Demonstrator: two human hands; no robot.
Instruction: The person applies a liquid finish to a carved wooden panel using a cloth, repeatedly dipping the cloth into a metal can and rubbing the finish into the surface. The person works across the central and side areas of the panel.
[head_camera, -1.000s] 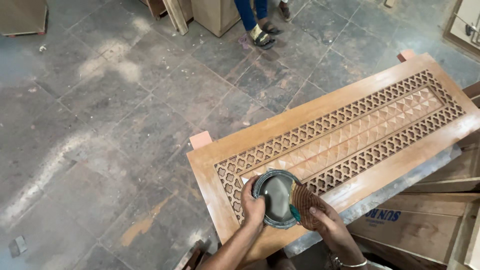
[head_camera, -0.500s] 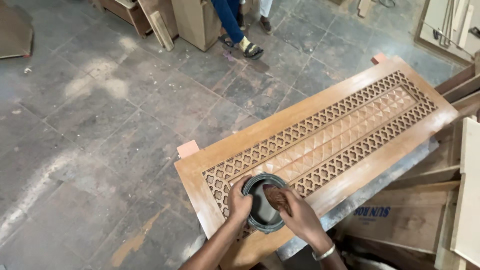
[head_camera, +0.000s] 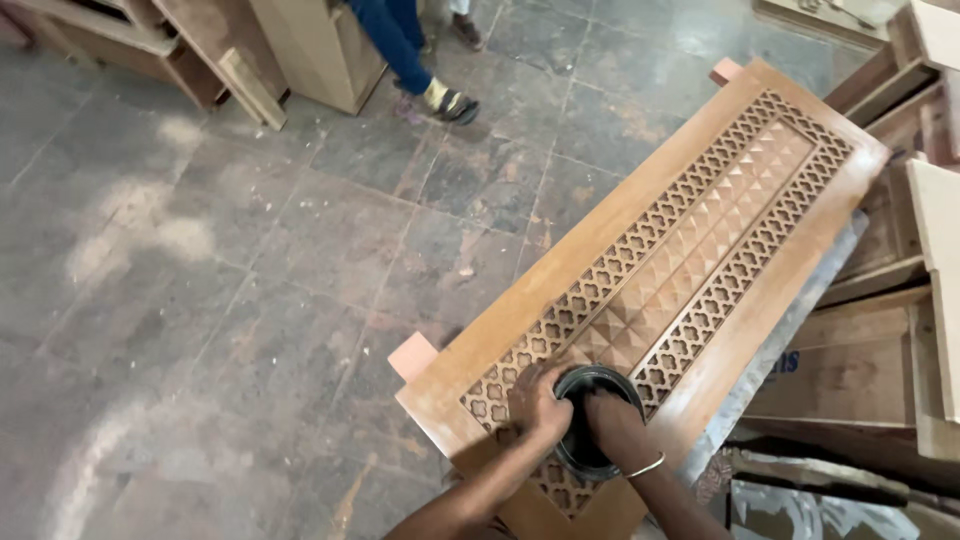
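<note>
A round dark tin (head_camera: 592, 420) is gripped at its left rim by the left hand (head_camera: 540, 402), fingers curled. The right hand (head_camera: 612, 428) is dipped inside it, its grip hidden. Beneath both, the carved wooden panel (head_camera: 700, 250) looks evenly toned, so progress cannot be judged.

My right hand (head_camera: 618, 428) is reaching into the dark round tin (head_camera: 592, 420) — its fingertips are disappearing inside, and what the tin is holding I cannot tell. My left hand (head_camera: 540, 402) is covering the near rim. The carved wooden panel's (head_camera: 700, 250) near corner is running off the bottom edge — the person (head_camera: 405, 50) beyond is showing only legs.
</note>
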